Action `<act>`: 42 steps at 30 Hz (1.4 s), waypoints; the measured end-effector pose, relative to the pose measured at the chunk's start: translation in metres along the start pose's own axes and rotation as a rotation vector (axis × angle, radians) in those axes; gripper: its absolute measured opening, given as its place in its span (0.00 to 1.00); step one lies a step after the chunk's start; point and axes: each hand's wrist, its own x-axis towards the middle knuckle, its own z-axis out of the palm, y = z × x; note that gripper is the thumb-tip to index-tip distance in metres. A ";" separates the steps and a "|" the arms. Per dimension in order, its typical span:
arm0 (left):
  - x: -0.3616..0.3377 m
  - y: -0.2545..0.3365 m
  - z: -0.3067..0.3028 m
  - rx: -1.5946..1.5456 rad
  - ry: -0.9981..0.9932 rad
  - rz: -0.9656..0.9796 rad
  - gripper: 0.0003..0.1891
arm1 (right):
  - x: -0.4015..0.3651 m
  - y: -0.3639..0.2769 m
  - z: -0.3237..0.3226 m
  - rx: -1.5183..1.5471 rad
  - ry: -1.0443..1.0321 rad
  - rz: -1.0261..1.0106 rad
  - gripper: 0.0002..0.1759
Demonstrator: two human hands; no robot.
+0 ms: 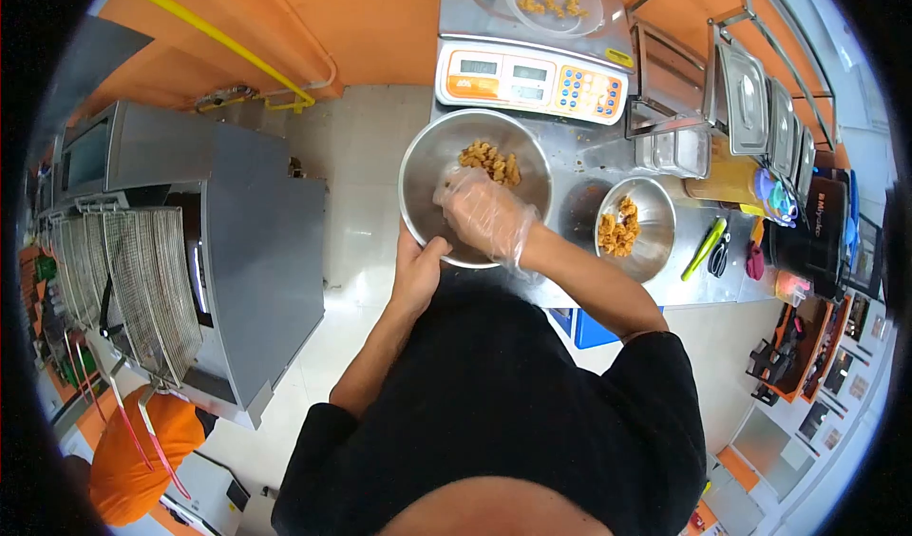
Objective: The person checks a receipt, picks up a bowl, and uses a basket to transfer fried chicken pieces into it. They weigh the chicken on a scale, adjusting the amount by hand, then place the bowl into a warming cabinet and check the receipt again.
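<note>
A large steel mixing bowl (414, 146) holds a heap of golden-brown fried pieces (489, 162), which look like fried chicken. My left hand (416, 268) is bare and closed on the bowl's near-left rim, with the thumb along the edge. Inside the bowl is my right hand (486, 215), in a clear plastic glove. Its fingers curl inward beside the fried pieces; what they hold, if anything, is hidden. To the right, a smaller steel bowl (655, 241) contains more fried pieces (619, 228).
Behind the large bowl, a digital scale (532, 80) carries a clear round container (594, 13) with fried pieces. Scissors (719, 255) and a green-handled tool (704, 249) lie on the steel counter (693, 294). Fryer baskets (142, 279) hang at left, near a person in orange (142, 455).
</note>
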 end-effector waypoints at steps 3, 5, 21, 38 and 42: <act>0.000 0.010 -0.002 0.041 0.001 -0.059 0.35 | 0.004 0.011 -0.011 0.118 0.012 -0.013 0.06; 0.001 0.011 0.001 -0.021 0.012 -0.066 0.36 | 0.011 0.023 -0.043 0.394 0.118 -0.034 0.08; 0.002 0.002 -0.014 -0.020 0.086 -0.068 0.38 | 0.066 0.226 -0.193 -0.008 0.637 0.405 0.17; -0.006 0.015 -0.005 0.006 0.034 -0.053 0.37 | -0.014 0.043 -0.072 0.094 0.164 0.051 0.09; -0.006 0.014 -0.003 0.057 0.059 -0.018 0.36 | -0.007 0.033 -0.040 -0.256 -0.097 0.161 0.16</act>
